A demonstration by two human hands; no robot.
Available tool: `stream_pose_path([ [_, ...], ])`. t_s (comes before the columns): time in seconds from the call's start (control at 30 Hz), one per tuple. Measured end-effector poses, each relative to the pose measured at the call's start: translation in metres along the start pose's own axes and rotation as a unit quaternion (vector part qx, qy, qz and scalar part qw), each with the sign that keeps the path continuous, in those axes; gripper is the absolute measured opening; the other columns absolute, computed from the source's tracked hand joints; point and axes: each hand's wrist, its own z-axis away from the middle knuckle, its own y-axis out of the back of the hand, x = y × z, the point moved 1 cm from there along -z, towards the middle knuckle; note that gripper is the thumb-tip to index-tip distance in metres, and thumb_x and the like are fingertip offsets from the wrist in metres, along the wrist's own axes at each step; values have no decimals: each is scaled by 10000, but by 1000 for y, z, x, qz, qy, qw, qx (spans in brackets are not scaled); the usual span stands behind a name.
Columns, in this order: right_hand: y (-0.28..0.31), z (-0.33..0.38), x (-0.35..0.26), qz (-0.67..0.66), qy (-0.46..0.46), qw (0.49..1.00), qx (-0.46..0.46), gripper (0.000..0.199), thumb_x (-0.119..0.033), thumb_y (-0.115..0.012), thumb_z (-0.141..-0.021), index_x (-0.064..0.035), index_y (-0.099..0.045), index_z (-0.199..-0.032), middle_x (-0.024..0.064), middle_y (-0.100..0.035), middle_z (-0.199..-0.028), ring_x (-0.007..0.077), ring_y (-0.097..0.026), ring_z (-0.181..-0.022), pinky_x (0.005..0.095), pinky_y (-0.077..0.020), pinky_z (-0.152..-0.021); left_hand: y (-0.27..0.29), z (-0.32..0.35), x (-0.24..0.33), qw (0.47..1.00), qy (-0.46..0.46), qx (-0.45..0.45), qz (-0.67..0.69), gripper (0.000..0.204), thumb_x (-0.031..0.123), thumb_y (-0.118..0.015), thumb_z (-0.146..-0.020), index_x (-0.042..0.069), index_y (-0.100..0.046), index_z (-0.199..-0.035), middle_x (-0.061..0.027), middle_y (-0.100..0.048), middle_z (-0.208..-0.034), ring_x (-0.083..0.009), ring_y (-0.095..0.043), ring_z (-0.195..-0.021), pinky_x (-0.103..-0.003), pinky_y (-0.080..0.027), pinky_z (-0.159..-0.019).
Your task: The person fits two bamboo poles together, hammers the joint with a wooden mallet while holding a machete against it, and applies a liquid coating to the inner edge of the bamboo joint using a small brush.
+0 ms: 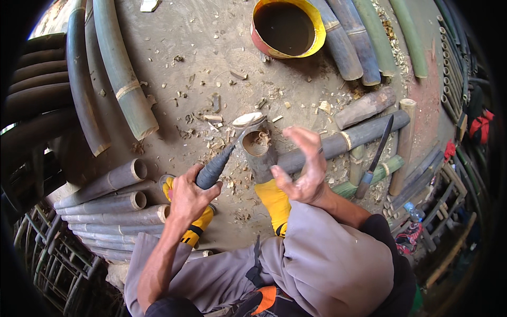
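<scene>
My left hand is closed around the tapered, dark-wrapped handle of a hand tool. The tool's thin metal end points up and right, toward a thick bamboo piece. Pale curled shavings lie inside that piece's open end. Over the near end of a dark bamboo pole, my right hand is held up with its fingers apart, holding nothing. Whether it touches the pole cannot be seen. Yellow footwear sits close against the bamboo piece.
A long knife leans across the bamboo at right. Beyond stands a yellow-rimmed bucket of dark liquid. Cut bamboo lengths are stacked at left; longer poles lie behind them. Wood chips litter the ground.
</scene>
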Motion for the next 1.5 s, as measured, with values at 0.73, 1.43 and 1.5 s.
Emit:
stream_pose_path([
  [0.73,55,15,40,319,-188,842,-393,444,-224,-707,-721,-153,-562,-1135,99,-638,-947,298,-618,-882,423,-480,-763,-151,-71,61,742,156,-160,632,306,183,-508,-914,-77,-593,-1050,-161,-613,-968,-204,-648,-737,-291,-575,-688],
  [1.43,40,27,26,235,-352,826,-372,348,-204,-673,-760,-122,-563,-1080,150,-647,-952,388,-620,-839,488,-472,-736,-143,-84,54,818,153,-210,513,307,171,-513,-905,-112,-593,-990,-189,-633,-907,-232,-657,-797,-285,-590,-639],
  [1.5,42,2,21,308,-249,826,-401,320,-210,-676,-760,-121,-574,-1049,134,-647,-848,376,-624,-807,463,-472,-713,-145,-81,50,757,142,-191,609,301,166,-506,-915,-106,-589,-1012,-180,-635,-928,-233,-660,-809,-297,-593,-681],
])
